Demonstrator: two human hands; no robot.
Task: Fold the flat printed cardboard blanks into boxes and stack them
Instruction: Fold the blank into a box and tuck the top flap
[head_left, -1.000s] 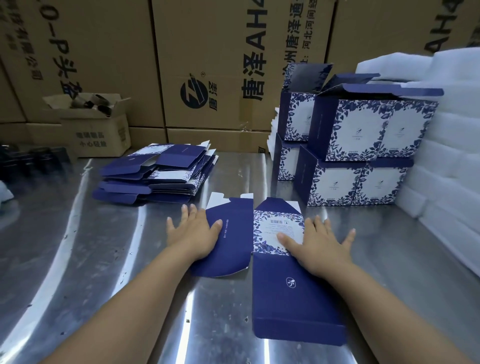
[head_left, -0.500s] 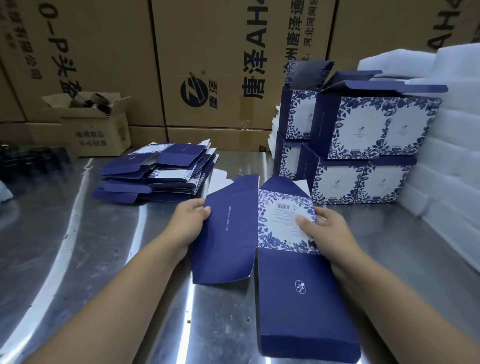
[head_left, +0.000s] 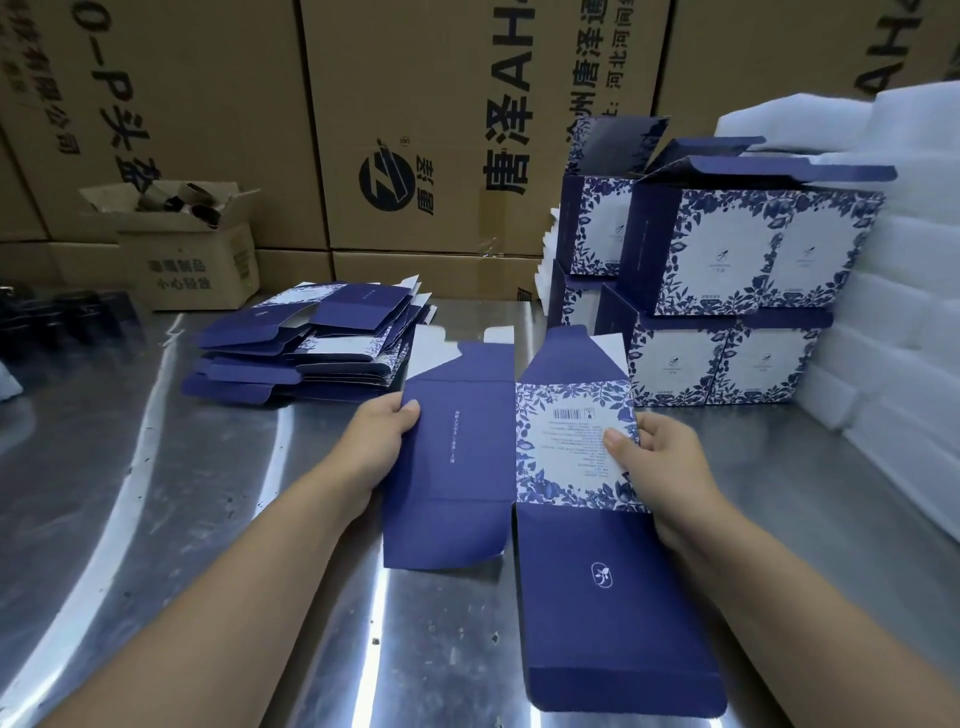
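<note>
A navy and white floral cardboard blank (head_left: 467, 457) is held up off the steel table in front of me. My left hand (head_left: 379, 441) grips its plain navy left panel at the edge. My right hand (head_left: 660, 462) pinches the right edge of its floral printed panel, thumb on the front. A long navy flap with a small white logo hangs down toward me. A pile of flat blanks (head_left: 311, 348) lies at the back left. Several folded boxes (head_left: 727, 291) are stacked in two layers at the back right, their top flaps open.
The steel table (head_left: 156, 519) runs to a wall of large brown shipping cartons (head_left: 415, 130). A small open brown carton (head_left: 192, 249) stands at the back left. White foam sheets (head_left: 893, 312) are piled along the right side. Dark objects (head_left: 62, 317) sit at the far left.
Both hands went from pressing the blank flat on the table to gripping its side edges and lifting it, so the panels now stand tilted up toward me.
</note>
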